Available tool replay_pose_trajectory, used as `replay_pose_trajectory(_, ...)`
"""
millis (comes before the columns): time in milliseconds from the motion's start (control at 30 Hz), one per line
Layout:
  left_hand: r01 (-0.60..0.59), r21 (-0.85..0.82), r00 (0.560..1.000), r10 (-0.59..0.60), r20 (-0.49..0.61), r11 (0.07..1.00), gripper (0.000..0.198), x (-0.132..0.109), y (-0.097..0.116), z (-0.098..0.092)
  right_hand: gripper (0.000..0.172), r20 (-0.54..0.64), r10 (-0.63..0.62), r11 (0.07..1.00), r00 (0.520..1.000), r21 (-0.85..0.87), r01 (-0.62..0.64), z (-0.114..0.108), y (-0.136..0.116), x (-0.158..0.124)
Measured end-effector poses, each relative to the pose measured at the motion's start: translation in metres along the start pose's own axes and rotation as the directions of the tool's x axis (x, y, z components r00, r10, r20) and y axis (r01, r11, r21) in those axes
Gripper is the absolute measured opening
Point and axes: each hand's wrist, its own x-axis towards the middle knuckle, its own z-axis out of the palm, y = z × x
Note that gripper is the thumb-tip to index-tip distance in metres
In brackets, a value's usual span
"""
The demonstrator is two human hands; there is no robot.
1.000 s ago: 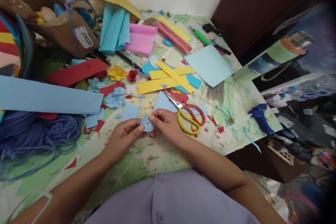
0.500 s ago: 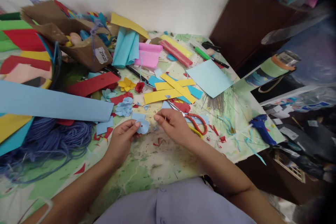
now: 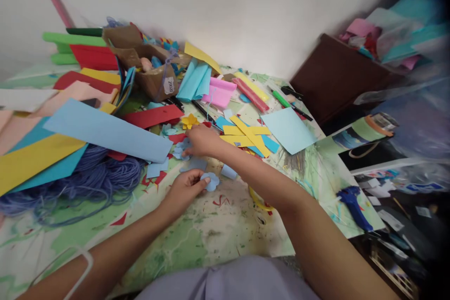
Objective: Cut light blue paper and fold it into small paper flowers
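Observation:
Low over the table, my left hand [image 3: 186, 191] pinches a light blue paper flower [image 3: 210, 181] between thumb and fingers. My right hand [image 3: 203, 141] is stretched across to the left, fingers curled down onto a small stack of blue paper flowers [image 3: 179, 151]. Its fingertips are closed on the edge of a flower there, partly hidden by the hand. A yellow paper flower [image 3: 190, 121] lies just beyond that hand. Light blue paper pieces [image 3: 229, 171] lie beneath my right forearm, which hides the scissors.
Blue yarn [image 3: 105, 168] and long paper strips [image 3: 112, 129] fill the left side. Behind stands a brown paper bag [image 3: 154, 82]. Yellow strips [image 3: 246, 137] cross at centre, beside a pale blue sheet [image 3: 288, 130]. A blue glue gun [image 3: 355, 208] sits at the right edge, near a bottle [image 3: 365, 130].
My right hand has moved left and away from me, from beside the left hand to the blue flowers. The flower in my left hand now faces up more fully. The view has shifted.

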Motion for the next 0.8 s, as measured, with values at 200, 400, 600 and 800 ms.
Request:
replay_pose_trajectory(200, -0.017, 0.030, 1.000, 0.017, 0.011, 0.999, 0.025, -0.001, -0.001, -0.001, 0.049, 0.062, 0.009, 1.000, 0.998, 0.003, -0.009, 0.007, -0.003, 0.005)
replay_pose_trajectory(400, -0.060, 0.024, 0.998, 0.060, -0.003, 0.998, 0.022, -0.002, 0.002, 0.002, 0.028, 0.094, -0.085, 0.992, 0.992, 0.104, 0.075, 0.012, -0.008, 0.007)
replay_pose_trajectory(600, -0.103, 0.055, 0.990, 0.108, -0.092, 0.993, 0.020, 0.003, 0.009, -0.012, 0.028, -0.009, -0.013, 0.997, 1.000, 0.076, 0.014, 0.006, -0.003, -0.007)
replay_pose_trajectory(800, -0.186, 0.291, 0.886, 0.289, -0.364, 0.938, 0.018, 0.018, 0.032, -0.060, 0.023, -0.013, 0.103, 0.994, 0.995, 0.042, -0.102, 0.004, 0.007, -0.041)
